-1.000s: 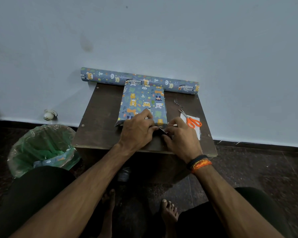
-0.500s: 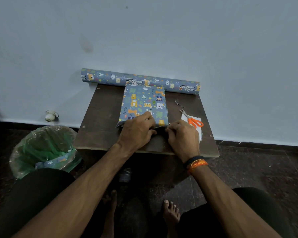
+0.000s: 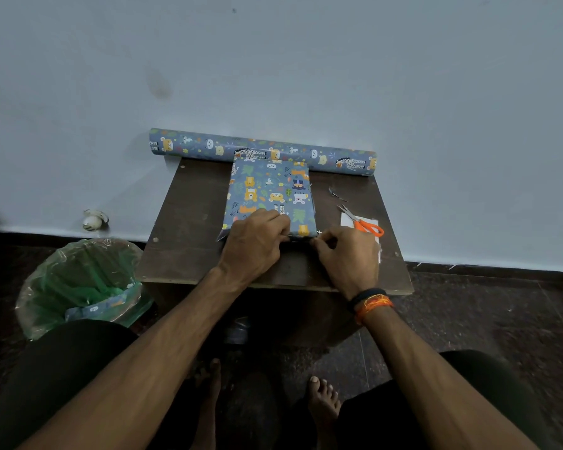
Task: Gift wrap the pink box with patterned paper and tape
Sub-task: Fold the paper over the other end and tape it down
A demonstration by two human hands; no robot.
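On table (image 3: 189, 222), hands pinching wrapped box (image 3: 270, 193)

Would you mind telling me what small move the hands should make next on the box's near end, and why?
Probably press the near end flap flat against the box and keep it pinned for taping. The left hand rests on the near edge and the right hand pinches paper at the near right corner, while a bit of paper sticks out loose at the near left corner. No tape is visible.

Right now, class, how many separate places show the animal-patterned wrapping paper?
3: the roll along the table's far edge by the wall, the wrapped box mid-table under both hands, and a scrap in the green-lined bin on the floor. More scraps may be hidden.
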